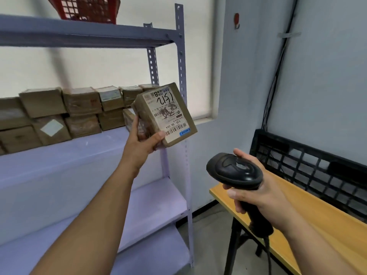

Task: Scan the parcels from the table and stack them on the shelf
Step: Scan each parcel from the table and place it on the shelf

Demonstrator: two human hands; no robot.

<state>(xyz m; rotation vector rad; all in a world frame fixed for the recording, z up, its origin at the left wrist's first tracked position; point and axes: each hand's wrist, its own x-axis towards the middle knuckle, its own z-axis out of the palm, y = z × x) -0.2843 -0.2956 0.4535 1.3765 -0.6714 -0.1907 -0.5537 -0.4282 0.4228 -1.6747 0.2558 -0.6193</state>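
Observation:
My left hand (pixel 142 138) grips a small brown parcel (pixel 166 114) by its lower left corner and holds it up in front of the shelf's right post. Its white label with barcodes and black handwriting faces me. My right hand (pixel 256 192) holds a black barcode scanner (pixel 235 170) by the handle, its head pointing left, below and to the right of the parcel. Several brown parcels (pixel 79 112) stand stacked in two layers on the middle board of the pale purple shelf (pixel 83 153).
A wooden table (pixel 317 213) stands at the right with a black plastic crate (pixel 309 171) on it. A red basket (pixel 87 8) sits on the top shelf board. Cables run down the wall corner. Lower shelf boards lie below the parcels.

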